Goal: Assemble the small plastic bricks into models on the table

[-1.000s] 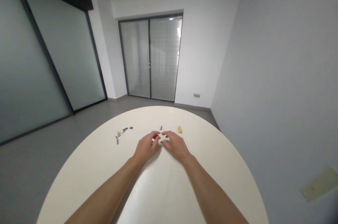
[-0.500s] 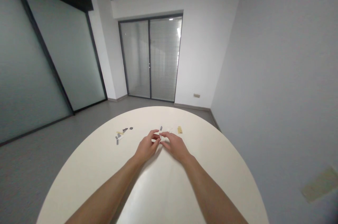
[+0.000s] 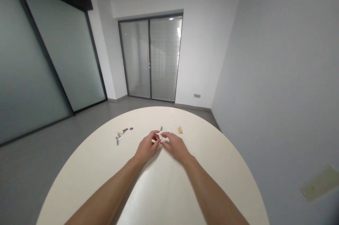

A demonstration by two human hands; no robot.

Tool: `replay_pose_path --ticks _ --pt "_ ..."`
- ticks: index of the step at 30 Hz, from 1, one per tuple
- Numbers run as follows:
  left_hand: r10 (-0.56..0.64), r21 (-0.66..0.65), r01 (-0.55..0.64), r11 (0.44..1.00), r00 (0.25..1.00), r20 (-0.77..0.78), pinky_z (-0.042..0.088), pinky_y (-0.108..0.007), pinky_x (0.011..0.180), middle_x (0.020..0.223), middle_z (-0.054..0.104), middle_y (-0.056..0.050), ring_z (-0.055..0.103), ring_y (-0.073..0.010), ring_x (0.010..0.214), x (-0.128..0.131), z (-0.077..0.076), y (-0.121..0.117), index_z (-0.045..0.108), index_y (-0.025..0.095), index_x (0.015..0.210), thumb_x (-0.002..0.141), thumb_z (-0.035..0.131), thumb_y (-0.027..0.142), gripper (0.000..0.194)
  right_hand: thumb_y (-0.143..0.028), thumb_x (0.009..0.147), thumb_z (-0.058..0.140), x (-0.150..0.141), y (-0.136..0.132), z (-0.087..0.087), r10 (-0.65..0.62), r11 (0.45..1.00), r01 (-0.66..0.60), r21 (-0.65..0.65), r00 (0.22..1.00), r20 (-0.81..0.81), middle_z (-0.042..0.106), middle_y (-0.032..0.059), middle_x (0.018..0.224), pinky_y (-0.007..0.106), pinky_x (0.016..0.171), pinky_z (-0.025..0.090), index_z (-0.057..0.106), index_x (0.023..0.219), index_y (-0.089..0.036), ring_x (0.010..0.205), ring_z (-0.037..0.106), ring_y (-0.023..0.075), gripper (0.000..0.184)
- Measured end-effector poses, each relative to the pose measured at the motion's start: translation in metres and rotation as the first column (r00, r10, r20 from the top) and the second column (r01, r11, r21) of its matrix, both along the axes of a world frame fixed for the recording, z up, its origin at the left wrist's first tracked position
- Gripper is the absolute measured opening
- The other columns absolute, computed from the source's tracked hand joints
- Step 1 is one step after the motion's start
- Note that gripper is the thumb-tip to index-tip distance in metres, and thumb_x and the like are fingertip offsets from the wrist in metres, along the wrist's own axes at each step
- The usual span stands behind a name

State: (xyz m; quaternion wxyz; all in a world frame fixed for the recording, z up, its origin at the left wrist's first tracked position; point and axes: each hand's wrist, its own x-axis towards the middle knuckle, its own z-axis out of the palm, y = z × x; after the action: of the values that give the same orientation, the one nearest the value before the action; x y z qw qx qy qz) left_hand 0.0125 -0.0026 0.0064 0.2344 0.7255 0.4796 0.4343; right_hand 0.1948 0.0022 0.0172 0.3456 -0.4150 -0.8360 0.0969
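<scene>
- Bench [image 3: 217,179], round, off-white, smooth; carries both my forearms and every loose piece listed below.
- Left grip [image 3: 146,146], mine: bare, fingers curved, thumb and forefinger tips parted by a small gap, near the middle of the bench.
- Right grip [image 3: 174,146], mine: bare, fingers bent inward to face the left, thumb and forefinger likewise a little apart; tips of both hands all but meet.
- Pale piece [image 3: 160,137], one, small: shows between my fingertips, mostly hidden; I cannot tell which hand has hold of it, or how firmly.
- Grey piece [image 3: 161,128], one, short and oblong: lies just beyond my fingertips.
- White bits [image 3: 171,130], several, tiny: just past my right forefinger; outlines faint against the bench.
- Yellow piece [image 3: 180,130], one, blocky: to the right of the white bits; any lettering on it too small for me to read.
- Left-hand group, well apart from my left hand: dark pieces [image 3: 125,130], yellow strip [image 3: 120,133], white strip [image 3: 121,138], grey block [image 3: 117,142] at its near end; markings likewise too small to read.
- Dark chip [image 3: 131,129], one: just right of that group.
- Glass doors [image 3: 150,59], dark-framed: beyond the bench.
</scene>
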Motion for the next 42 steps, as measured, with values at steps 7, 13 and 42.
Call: replay_pose_path --ticks 7,13,42 --pt "-0.018 0.009 0.018 1.0 1.0 -0.01 0.052 -0.026 0.073 0.098 0.071 -0.002 0.067 -0.0142 0.082 -0.0015 0.0004 -0.0009 0.054 0.024 0.12 0.089 0.05 0.027 0.031 -0.026 0.093 0.057 -0.0007 0.0 0.0009 0.01 1.0 -0.009 -0.005 1.0 0.015 0.068 0.0049 0.113 0.034 0.091 0.048 0.058 0.122 -0.025 0.104 0.062 0.0193 0.029" --pt "0.006 -0.003 -0.006 1.0 0.999 -0.037 0.051 -0.026 0.073 0.098 0.072 -0.001 0.067 -0.0145 0.082 -0.0034 -0.0012 0.0009 0.056 0.025 0.118 0.091 0.049 0.029 0.029 -0.018 0.092 0.054 0.0 0.001 -0.002 0.032 0.999 -0.032 -0.003 0.999 0.015 0.067 0.0027 0.116 0.032 0.093 0.046 0.059 0.122 -0.027 0.105 0.062 0.0177 0.031" --pt "0.081 -0.02 -0.084 0.996 0.987 -0.137 0.048 -0.026 0.072 0.094 0.075 0.001 0.069 -0.0157 0.076 -0.0025 0.0006 -0.0025 0.055 0.028 0.12 0.089 0.053 0.039 0.033 -0.021 0.086 0.063 -0.0012 -0.0024 0.0018 0.018 1.0 -0.018 0.016 1.0 -0.001 0.068 0.0046 0.11 0.031 0.089 0.047 0.061 0.117 -0.024 0.1 0.063 0.0181 0.031"
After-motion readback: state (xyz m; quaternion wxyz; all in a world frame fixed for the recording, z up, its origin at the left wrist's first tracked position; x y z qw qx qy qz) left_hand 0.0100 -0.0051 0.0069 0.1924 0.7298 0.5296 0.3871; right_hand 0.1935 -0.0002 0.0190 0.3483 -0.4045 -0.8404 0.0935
